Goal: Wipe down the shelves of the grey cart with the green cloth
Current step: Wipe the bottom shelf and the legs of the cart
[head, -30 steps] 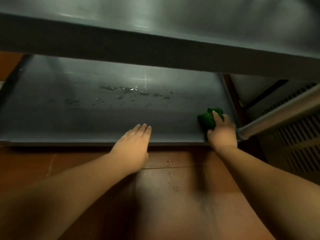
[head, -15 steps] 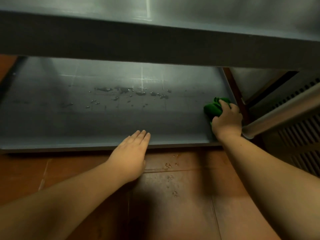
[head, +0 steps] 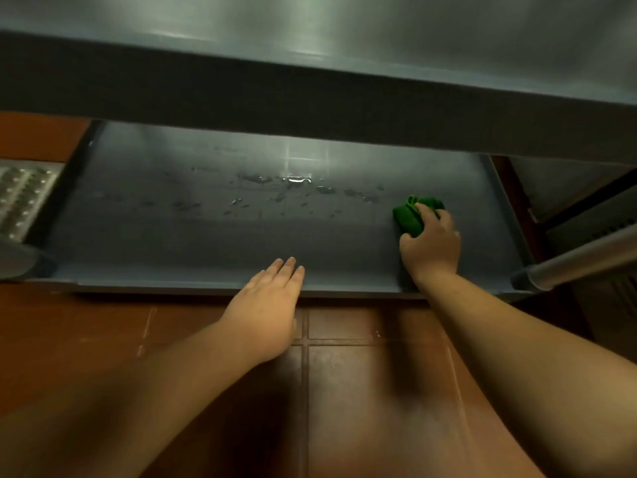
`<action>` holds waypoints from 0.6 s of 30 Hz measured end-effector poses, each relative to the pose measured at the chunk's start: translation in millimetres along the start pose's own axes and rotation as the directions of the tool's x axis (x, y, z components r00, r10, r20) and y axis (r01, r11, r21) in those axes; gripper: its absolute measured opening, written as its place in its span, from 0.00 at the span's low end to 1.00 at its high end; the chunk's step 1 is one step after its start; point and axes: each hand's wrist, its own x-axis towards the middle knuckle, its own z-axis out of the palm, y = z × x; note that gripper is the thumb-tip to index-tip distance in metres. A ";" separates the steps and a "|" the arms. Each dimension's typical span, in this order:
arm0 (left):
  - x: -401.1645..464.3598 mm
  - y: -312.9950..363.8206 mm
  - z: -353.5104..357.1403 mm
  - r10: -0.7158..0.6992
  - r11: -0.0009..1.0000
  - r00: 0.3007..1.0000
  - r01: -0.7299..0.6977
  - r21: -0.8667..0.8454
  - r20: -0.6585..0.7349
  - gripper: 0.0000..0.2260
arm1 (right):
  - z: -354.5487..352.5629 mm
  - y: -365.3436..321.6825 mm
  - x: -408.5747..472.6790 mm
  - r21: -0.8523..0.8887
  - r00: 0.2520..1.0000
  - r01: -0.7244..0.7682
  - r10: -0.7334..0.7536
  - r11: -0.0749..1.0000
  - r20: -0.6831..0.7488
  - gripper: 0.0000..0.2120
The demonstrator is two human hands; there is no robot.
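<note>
Your right hand (head: 431,243) bunching the green cloth (head: 412,215) on the grey cart's lower shelf (head: 206,243), toward the shelf's right end, your left hand (head: 269,305) flat, fingers straight, on its front lip, water drops (head: 293,188) mid-shelf, just left of the cloth

One head-worn wide view, close, steeply downward onto the cart's lower shelf (head: 241,243), edges perhaps lens-bent

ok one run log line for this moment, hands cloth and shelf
right hand grips green cloth on lower shelf | left hand flat at front edge | water drops unwiped
</note>
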 end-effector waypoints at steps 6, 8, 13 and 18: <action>-31.6 -66.5 -21.8 -0.091 0.994 0.995 0.088 -0.060 -0.046 0.33 | 51.3 -98.7 -29.1 0.050 0.996 0.090 -0.091 0.995 0.017 0.28; -44.5 -92.6 -26.8 -0.120 0.991 0.991 0.116 -0.073 -0.058 0.32 | 68.5 -132.0 -40.1 0.061 0.993 0.113 -0.114 0.992 0.014 0.28; -77.1 -150.0 -29.0 -0.182 0.981 0.979 0.174 -0.091 -0.087 0.32 | 109.2 -211.1 -71.7 0.082 0.976 0.215 -0.218 0.973 0.026 0.29; -106.8 -201.7 -23.8 -0.241 0.970 0.967 0.236 -0.063 -0.085 0.31 | 144.4 -289.7 -105.0 0.120 0.946 0.314 -0.321 0.942 0.041 0.29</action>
